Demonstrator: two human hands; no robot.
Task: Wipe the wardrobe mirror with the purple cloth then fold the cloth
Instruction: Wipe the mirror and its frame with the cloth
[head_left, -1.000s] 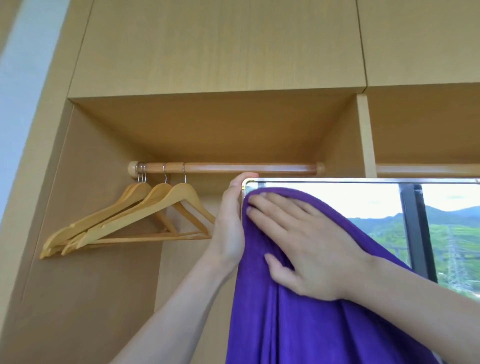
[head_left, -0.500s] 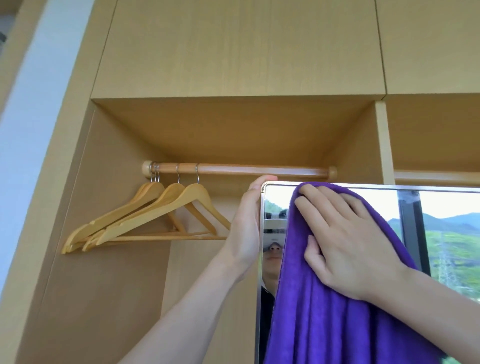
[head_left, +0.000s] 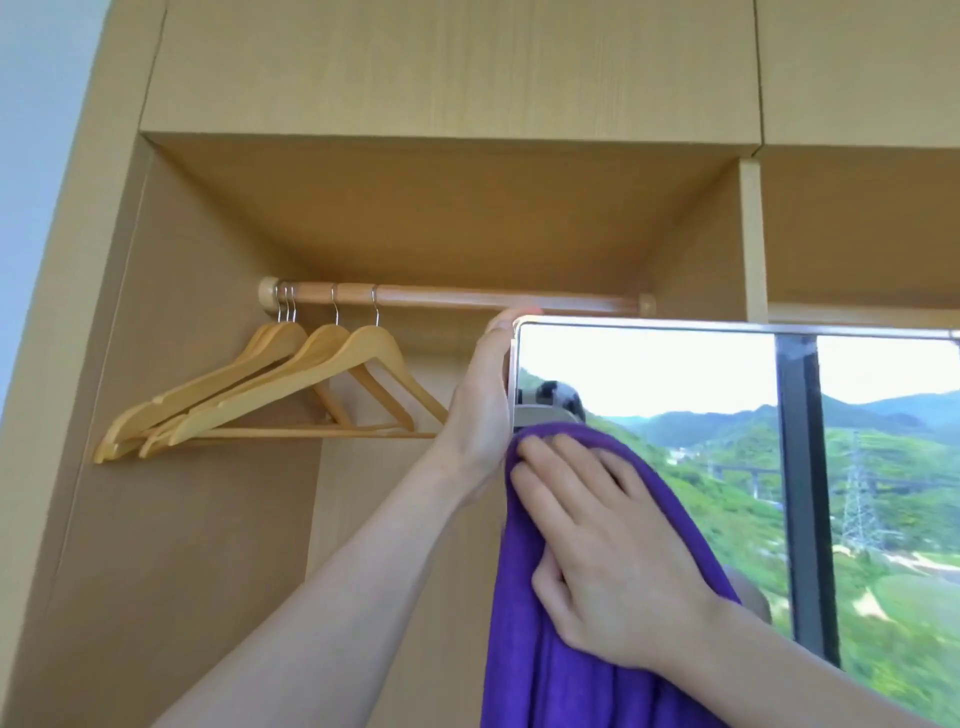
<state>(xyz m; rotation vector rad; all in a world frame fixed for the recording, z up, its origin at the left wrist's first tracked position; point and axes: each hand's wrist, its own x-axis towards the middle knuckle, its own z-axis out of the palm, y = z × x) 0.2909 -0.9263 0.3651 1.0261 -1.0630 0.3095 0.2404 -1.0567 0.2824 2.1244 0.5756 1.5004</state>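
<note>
The wardrobe mirror (head_left: 675, 374) has a silver frame and reflects green hills and a dark window post. My left hand (head_left: 480, 405) grips the mirror's upper left corner, fingers curled over the top edge. The purple cloth (head_left: 535, 649) hangs down over the mirror's left side. My right hand (head_left: 597, 545) lies flat on the cloth with straight fingers, pressing it against the glass a little below the top edge. The mirror's lower part is out of view.
Behind the mirror is an open wooden wardrobe with a wooden rail (head_left: 457, 299). Several wooden hangers (head_left: 291, 395) hang at the rail's left end, close to my left hand. A divider panel (head_left: 753, 234) stands at the right.
My right hand has slid the cloth down and to the left from the mirror's top edge, uncovering the upper glass. My left hand has stayed on the corner.
</note>
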